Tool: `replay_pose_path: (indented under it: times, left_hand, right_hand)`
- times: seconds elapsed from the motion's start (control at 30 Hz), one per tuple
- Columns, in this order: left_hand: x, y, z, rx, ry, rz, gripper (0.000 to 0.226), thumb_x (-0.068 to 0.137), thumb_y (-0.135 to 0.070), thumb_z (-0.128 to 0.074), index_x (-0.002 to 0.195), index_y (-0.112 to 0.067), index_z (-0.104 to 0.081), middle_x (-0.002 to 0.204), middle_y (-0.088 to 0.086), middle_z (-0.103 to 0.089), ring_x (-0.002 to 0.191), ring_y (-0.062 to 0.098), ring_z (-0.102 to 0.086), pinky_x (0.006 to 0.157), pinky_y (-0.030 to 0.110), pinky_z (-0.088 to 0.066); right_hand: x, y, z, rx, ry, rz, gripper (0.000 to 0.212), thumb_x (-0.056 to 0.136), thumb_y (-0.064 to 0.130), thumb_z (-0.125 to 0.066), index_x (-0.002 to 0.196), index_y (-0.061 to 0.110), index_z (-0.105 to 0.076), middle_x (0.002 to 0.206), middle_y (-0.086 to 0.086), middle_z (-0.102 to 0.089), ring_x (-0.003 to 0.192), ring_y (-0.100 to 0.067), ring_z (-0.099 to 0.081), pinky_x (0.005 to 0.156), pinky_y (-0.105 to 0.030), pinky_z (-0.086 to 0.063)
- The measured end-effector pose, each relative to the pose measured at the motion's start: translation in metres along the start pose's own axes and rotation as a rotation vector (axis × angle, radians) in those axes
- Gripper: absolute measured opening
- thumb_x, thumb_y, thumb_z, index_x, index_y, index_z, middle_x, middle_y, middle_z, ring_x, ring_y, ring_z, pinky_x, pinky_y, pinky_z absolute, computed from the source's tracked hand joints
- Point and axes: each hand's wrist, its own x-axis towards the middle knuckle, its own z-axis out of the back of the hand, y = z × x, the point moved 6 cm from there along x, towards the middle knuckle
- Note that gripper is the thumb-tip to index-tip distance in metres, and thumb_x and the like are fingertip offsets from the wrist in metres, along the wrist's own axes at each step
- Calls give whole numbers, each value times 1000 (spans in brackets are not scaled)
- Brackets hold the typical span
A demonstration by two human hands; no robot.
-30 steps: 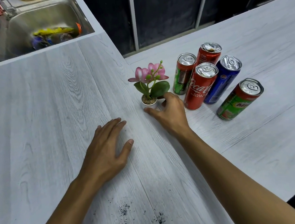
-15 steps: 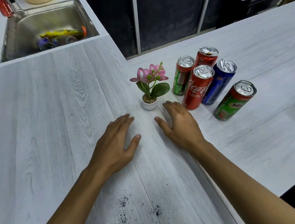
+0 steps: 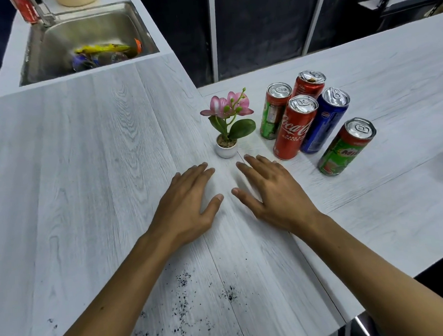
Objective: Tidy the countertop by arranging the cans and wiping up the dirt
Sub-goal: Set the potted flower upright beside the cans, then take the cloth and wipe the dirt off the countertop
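Five cans (image 3: 307, 117) stand far right on the table (image 3: 82, 165); left hand (image 3: 186, 205) and right hand (image 3: 272, 193) lie flat, fingers spread, holding nothing, dirt (image 3: 186, 303) near.

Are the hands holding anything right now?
No. The left hand and the right hand are both open with fingers straight, holding nothing.

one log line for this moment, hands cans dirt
left hand: open, empty | right hand: open, empty | five upright drink cans: clustered beside small white-potted pink flower | black dirt specks: unwiped on white wood-grain countertop
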Motion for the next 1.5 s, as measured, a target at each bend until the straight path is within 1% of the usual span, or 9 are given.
replay_pose_path:
  times: [0.23,0.47,0.7,0.87,1.0,1.17,1.33,1.43,1.5]
  left_hand:
    - [-6,-9,-5,3,4,18,68,99,-63,-44,159,-36,-26,170,-11,-20,157,12,-18,114,27,-6]
    - [-20,-22,-9,-26,21,-48,64,102,-56,-47,159,-31,-31,169,-9,-25,155,11,-19,119,30,-16]
    - [-44,-46,-20,-61,78,-158,63,102,-54,-48,158,-31,-33,168,-9,-26,155,12,-19,123,34,-22]
    - [-62,-73,-29,-52,105,-281,62,101,-55,-47,157,-30,-35,168,-9,-27,155,13,-22,124,38,-25]
    - [-78,-102,-41,-41,115,-383,61,102,-53,-46,156,-30,-36,168,-7,-28,154,13,-23,119,30,-22]
    - [-96,-145,-58,-66,144,-512,60,101,-50,-48,155,-25,-39,167,-5,-29,155,17,-24,122,43,-30]
    - [-111,-199,-76,-73,164,-631,59,101,-48,-49,154,-24,-41,167,-3,-30,154,20,-25,123,41,-28]
    - [-121,-234,-87,-83,166,-706,58,101,-45,-50,153,-21,-43,166,0,-32,153,22,-27,123,45,-27]
    - [-128,-259,-97,-93,174,-760,57,101,-43,-50,152,-19,-46,164,3,-35,151,26,-31,122,48,-28]
  right_hand:
    - [-17,4,5,50,1,-8,70,102,64,-35,161,28,-27,169,1,-22,155,-20,-21,125,-43,-22]
    - [-43,2,2,17,-60,-5,69,102,61,-40,159,21,-35,165,-6,-32,152,-26,-30,123,-46,-28]
    - [-97,-4,-4,10,-150,-90,68,103,60,-43,157,19,-39,163,-10,-36,149,-31,-35,120,-49,-31]
    - [-148,-7,-5,23,-225,-184,64,103,57,-47,156,20,-41,163,-11,-36,149,-33,-35,120,-49,-31]
    - [-192,-12,-8,12,-237,-267,66,103,57,-46,157,19,-39,164,-11,-34,150,-32,-33,120,-50,-29]
    - [-252,-23,-7,-24,-296,-357,63,103,55,-48,154,17,-43,161,-12,-38,149,-33,-35,120,-50,-29]
    - [-312,-42,-5,-57,-351,-471,64,103,57,-45,153,17,-45,159,-14,-40,147,-32,-37,119,-47,-29]
    - [-343,-54,-6,-41,-384,-533,64,103,59,-42,152,17,-45,159,-13,-41,148,-31,-35,118,-52,-31]
    - [-365,-63,-7,-22,-408,-577,64,103,58,-42,153,18,-44,160,-12,-39,150,-31,-32,121,-50,-29]
